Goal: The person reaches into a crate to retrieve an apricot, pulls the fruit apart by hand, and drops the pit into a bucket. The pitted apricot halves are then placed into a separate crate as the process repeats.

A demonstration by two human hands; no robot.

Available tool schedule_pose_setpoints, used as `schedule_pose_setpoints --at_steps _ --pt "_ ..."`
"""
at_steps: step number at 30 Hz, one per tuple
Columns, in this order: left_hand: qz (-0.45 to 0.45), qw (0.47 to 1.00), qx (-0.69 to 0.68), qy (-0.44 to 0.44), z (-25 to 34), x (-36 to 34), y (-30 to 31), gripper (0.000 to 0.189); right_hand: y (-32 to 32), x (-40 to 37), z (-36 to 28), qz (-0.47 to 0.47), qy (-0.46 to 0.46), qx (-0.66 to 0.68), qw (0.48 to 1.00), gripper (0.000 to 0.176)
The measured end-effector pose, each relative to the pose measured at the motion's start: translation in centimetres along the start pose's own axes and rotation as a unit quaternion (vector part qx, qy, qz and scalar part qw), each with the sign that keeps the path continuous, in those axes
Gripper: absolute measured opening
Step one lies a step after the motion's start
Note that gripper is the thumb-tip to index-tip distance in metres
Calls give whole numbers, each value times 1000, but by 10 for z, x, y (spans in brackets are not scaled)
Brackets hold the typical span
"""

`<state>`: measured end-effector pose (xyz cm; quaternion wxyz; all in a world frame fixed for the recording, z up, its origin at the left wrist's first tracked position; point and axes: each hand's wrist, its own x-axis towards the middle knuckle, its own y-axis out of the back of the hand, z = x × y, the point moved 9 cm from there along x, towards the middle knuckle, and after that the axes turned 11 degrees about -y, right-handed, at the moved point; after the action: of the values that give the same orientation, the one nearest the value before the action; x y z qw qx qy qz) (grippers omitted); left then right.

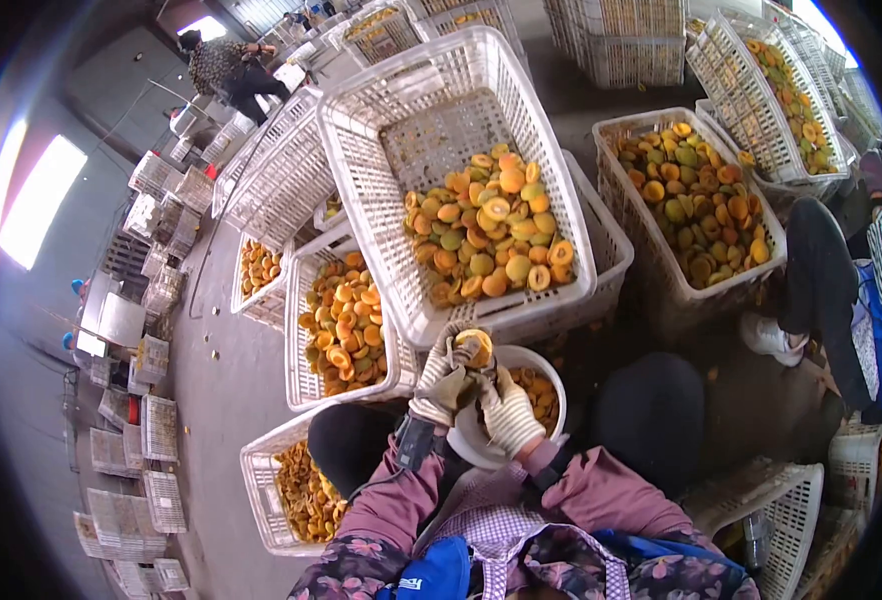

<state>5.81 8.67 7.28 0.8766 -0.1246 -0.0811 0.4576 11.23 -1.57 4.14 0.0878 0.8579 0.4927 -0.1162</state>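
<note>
My left hand (443,378), in a striped, soiled glove, is closed round an orange fruit (474,347) at the near edge of a large tilted white crate (451,335). Close beside it, my right hand (508,412), in a white striped glove, has its fingers bent near the fruit; whether it holds something small is hidden. Both hands are over a white bucket (553,366) with orange pieces in it. Whole and halved fruit (491,225) fill the lower part of the tilted crate.
Crates of halved fruit stand at left (296,375) and right (601,150). A crate of darker pieces (251,470) is by my left knee. A seated person (826,290) is at right; another person (223,70) bends at the far left. Crates are stacked behind.
</note>
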Motion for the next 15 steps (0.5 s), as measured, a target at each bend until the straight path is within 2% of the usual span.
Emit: schedule_pose_setpoints --at_steps 1,3,4,7,8,10,11,15 --pt "32 988 -127 77 -5 -15 -9 19 2 -5 -5 -17 -12 24 1000 33" --pt "108 937 -317 102 8 -36 -33 28 3 -12 -6 -25 -42 33 998 37" --pt "110 936 -318 104 5 -41 -30 28 4 -15 -8 -25 -44 32 998 37" --pt "192 912 -350 95 -10 -48 -8 27 8 -26 -25 -23 -26 -137 990 42" --pt "192 912 -350 95 -14 -51 -7 27 8 -29 -28 -23 -26 -137 990 42" --pt "184 958 -218 21 3 -51 -5 26 8 -33 -36 -9 0 -185 983 39" --pt "168 965 -200 26 5 -55 -10 26 8 -34 -36 -9 -1 -184 983 39" --pt "171 952 -254 8 -18 -49 5 27 6 -37 -38 -40 -39 -217 975 37"
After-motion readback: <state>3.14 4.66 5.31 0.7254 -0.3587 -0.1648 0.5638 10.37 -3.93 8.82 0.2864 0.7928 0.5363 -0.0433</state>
